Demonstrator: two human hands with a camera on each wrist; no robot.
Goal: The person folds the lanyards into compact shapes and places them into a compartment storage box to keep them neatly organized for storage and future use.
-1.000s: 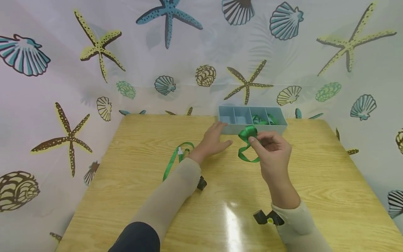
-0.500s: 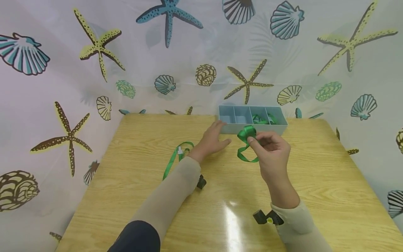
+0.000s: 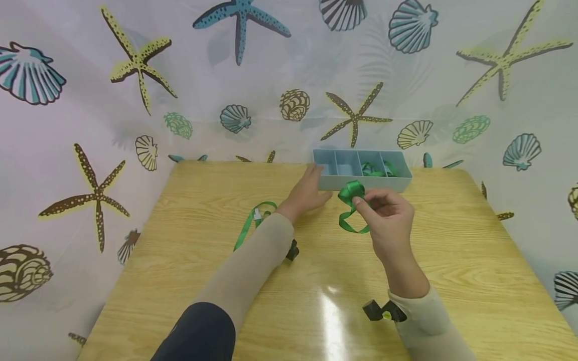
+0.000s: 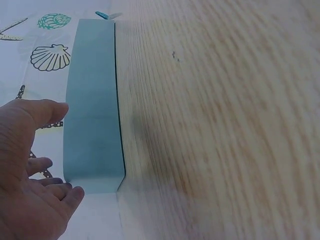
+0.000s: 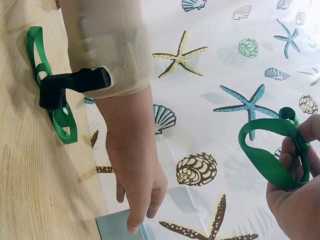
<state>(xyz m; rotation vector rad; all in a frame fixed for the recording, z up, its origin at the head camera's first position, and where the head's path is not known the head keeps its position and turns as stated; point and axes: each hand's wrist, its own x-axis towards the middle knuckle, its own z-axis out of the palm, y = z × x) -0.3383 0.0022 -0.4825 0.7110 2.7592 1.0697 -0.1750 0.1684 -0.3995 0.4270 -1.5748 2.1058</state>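
Observation:
My right hand (image 3: 392, 220) pinches a looped bundle of green lanyard (image 3: 352, 191) between thumb and fingers, above the table in front of the box. One loop hangs below the fingers; the right wrist view shows the lanyard's loops (image 5: 267, 160) close up. My left hand (image 3: 307, 193) reaches to the left end of a light blue divided box (image 3: 366, 184), fingers at its corner and thumb spread out. In the left wrist view the left hand (image 4: 32, 170) is beside the box's end (image 4: 95, 185). A second green lanyard (image 3: 246, 228) with a pale clip lies on the table, partly behind the left forearm.
The box stands at the table's back edge. Green lanyards (image 3: 372, 170) lie in its two right compartments; nothing shows in the two left ones. A sea-patterned cloth (image 3: 271, 65) hangs behind and along the sides of the wooden table (image 3: 203, 185).
My left hand has moved slightly up and forward to the box's left end. The right hand keeps its pinch on the lanyard and has drifted slightly left.

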